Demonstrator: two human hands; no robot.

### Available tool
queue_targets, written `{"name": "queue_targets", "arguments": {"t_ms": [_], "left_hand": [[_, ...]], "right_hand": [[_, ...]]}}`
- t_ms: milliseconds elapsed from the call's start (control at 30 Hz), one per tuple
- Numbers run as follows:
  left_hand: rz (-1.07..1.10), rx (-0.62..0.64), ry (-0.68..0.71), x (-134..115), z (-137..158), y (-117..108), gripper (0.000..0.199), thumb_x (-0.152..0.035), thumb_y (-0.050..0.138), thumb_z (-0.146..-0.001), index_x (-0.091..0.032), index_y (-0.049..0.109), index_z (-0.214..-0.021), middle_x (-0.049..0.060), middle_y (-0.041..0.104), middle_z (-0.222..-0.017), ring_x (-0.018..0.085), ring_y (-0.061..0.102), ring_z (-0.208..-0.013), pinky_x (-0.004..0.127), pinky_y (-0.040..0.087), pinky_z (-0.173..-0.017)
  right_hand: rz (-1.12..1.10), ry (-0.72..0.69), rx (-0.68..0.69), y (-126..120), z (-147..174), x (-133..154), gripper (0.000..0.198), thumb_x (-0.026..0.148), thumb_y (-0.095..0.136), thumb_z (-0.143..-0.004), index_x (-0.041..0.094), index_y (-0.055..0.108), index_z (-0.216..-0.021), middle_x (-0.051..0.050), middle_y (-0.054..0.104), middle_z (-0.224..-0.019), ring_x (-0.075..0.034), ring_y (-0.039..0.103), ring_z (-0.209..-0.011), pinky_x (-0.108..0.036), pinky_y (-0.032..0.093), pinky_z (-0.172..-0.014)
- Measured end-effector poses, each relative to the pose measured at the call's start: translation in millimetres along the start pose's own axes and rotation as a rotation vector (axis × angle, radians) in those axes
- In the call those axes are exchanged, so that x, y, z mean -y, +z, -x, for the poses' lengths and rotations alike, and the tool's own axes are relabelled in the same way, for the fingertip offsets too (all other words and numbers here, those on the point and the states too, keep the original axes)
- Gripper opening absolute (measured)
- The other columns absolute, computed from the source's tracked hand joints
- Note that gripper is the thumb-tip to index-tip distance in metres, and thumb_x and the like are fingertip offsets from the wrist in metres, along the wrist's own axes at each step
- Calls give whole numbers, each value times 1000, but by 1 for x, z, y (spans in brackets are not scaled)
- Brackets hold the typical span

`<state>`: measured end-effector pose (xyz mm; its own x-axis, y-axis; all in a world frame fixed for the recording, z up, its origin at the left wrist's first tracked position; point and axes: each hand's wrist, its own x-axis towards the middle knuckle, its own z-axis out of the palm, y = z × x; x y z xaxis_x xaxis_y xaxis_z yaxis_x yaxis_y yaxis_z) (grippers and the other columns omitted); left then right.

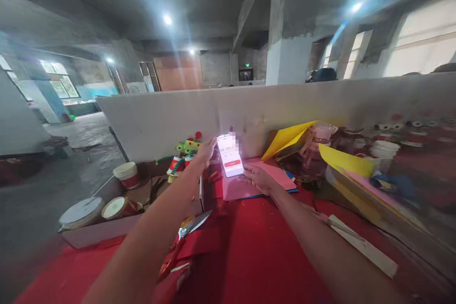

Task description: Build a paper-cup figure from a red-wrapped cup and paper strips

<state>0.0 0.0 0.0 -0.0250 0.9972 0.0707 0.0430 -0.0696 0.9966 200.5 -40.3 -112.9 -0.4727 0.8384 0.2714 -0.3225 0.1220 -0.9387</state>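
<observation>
A lit smartphone (225, 151) is held up over the far side of the red table, its screen showing timer digits and a red button. My left hand (207, 150) grips its left edge, the fingers partly hidden behind it. At the lower right corner, the fingers of my right hand (259, 178) hold the phone's bottom edge. Pink paper sheets (235, 192) lie beneath it with blue ones under them. Just left of my left hand stand green frog-like craft figures (185, 147) with round eyes and coiled arms. Scissors (194, 224) with red handles lie under my left forearm.
A box (103, 232) on the left holds paper cups (126, 173) and round containers. Yellow sheets (290, 137), a clear bin (356, 199) and a pale strip (363, 245) are on the right. A white partition (171, 114) stands behind the table.
</observation>
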Motion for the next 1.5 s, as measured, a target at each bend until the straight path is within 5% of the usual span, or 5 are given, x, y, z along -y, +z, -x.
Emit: {"name": "queue_targets", "arguments": {"t_ms": [233,533,1067,1300,1500], "left_hand": [[-72,62,-55,28,-55,10,23,-34,49,-94,-15,60,-87,-2,57,-60,11,55,-40,27,53,-47],[-177,20,-31,55,-90,20,26,-34,49,-94,-15,63,-107,-1,58,-64,9,54,-40,25,54,-50],[-353,-164,68,61,-87,19,35,-46,52,-90,-14,65,-89,1,55,-53,15,63,-49,20,49,-48],[-340,-81,43,43,-56,13,32,-36,54,-89,-12,61,-108,6,64,-77,11,62,-54,21,51,-49],[-502,186,250,14,48,-22,44,-38,54,-84,-18,57,-123,7,67,-98,17,65,-79,26,55,-63]], "right_hand": [[195,242,-157,-40,-44,-34,15,26,67,-83,17,66,-96,-6,72,-93,-15,71,-76,-28,60,-71],[215,228,-285,-60,-85,-62,11,13,63,-85,13,57,-76,-1,64,-58,-10,63,-49,-21,56,-51],[247,192,-340,-56,-108,-67,17,1,57,-81,12,65,-91,-3,69,-76,-9,64,-62,-23,57,-67],[319,216,-444,-46,-87,-61,42,-1,51,-82,14,58,-120,-9,68,-110,-7,63,-66,-21,56,-66],[421,264,-570,-19,-29,-40,40,7,51,-85,17,55,-124,-14,60,-124,-5,59,-55,-17,51,-48]]}}
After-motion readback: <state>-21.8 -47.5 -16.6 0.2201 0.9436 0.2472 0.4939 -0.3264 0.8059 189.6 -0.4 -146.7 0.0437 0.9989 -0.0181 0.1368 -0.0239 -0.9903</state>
